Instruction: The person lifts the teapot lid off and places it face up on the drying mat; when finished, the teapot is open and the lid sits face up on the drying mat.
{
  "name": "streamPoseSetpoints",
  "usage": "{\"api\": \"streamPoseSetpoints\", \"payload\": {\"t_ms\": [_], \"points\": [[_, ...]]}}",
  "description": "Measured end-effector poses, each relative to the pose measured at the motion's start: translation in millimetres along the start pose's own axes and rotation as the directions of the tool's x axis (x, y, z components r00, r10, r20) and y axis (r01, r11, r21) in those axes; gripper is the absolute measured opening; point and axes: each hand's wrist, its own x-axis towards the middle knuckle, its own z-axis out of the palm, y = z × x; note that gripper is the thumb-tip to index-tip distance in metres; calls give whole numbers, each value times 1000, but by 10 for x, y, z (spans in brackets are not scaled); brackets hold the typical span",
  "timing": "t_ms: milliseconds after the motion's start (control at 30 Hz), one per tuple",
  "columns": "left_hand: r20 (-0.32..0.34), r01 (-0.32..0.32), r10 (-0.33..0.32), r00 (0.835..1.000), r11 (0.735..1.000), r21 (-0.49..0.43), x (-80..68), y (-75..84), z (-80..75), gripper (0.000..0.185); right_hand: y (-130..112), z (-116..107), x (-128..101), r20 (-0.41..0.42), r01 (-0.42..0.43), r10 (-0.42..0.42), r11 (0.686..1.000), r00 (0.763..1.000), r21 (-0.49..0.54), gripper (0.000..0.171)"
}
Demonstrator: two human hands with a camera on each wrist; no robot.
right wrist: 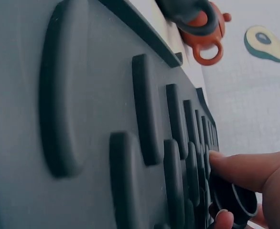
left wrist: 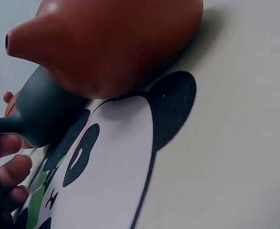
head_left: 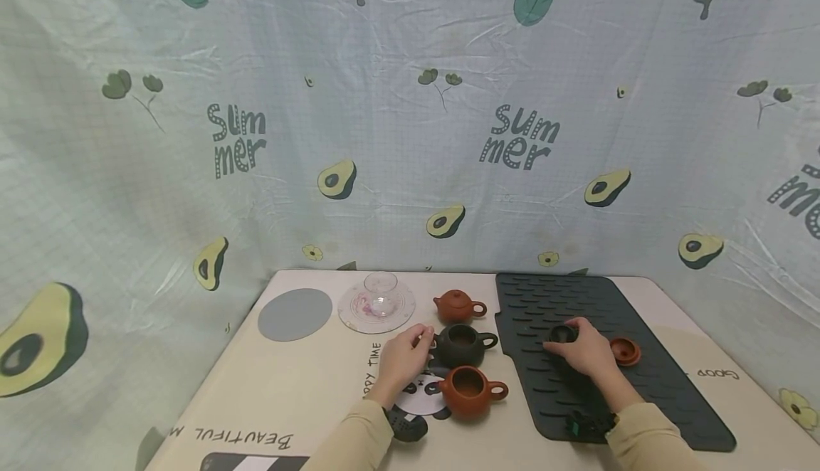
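A dark teapot (head_left: 461, 345) without its lid stands between two reddish-brown teapots. My left hand (head_left: 405, 358) pinches the tip of its spout; in the left wrist view the curled fingers (left wrist: 13, 174) show at the lower left edge. On the black ridged mat (head_left: 534, 393), my right hand (head_left: 586, 348) grips a small dark teapot lid (head_left: 563, 334), hollow side showing, between thumb and fingers. Next to that hand a reddish-brown lid (head_left: 625, 351) lies on the mat. The front reddish-brown teapot (head_left: 469, 396) has an open top; the rear one (head_left: 456, 306) wears its lid.
A clear glass cup (head_left: 381, 297) stands on a patterned clear plate (head_left: 349, 314) at the back. Left of it lies a grey oval (head_left: 295, 314). A printed cloth curtain (head_left: 397, 115) hangs behind the table.
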Motion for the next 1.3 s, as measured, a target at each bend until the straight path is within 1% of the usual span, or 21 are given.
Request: {"api": "streamPoseSetpoints", "payload": {"t_ms": [100,233,533,633,767,867,1100,1300], "points": [[-5,0,0,1000,1000,10,-4,1,1,29,56,-30,-6,9,24,-24,999,1000,-44,77],[-7,5,-5,1000,1000,12,-6,8,0,29,119,-68,-19,15,31,-30,998,999,-63,75],[-4,-2,2,1000,1000,-13,-3,9,8,30,191,-125,-35,46,10,-8,999,999,-51,87],[-4,-2,2,1000,1000,-11,-2,6,8,30,213,-131,-35,66,24,-20,998,998,-63,90],[-8,-4,4,1000,1000,-9,-5,9,-2,30,223,-137,-30,92,49,-42,996,995,-81,88],[-11,-4,4,1000,1000,-6,-2,6,-11,29,210,-130,-25,102,68,-58,993,993,-95,83],[-22,-9,10,1000,1000,2,10,-6,-1,30,173,-95,-43,89,117,-106,984,990,-135,80],[-25,-10,10,1000,1000,1,7,-5,-5,30,130,-73,-45,65,120,-110,980,992,-160,77]]}}
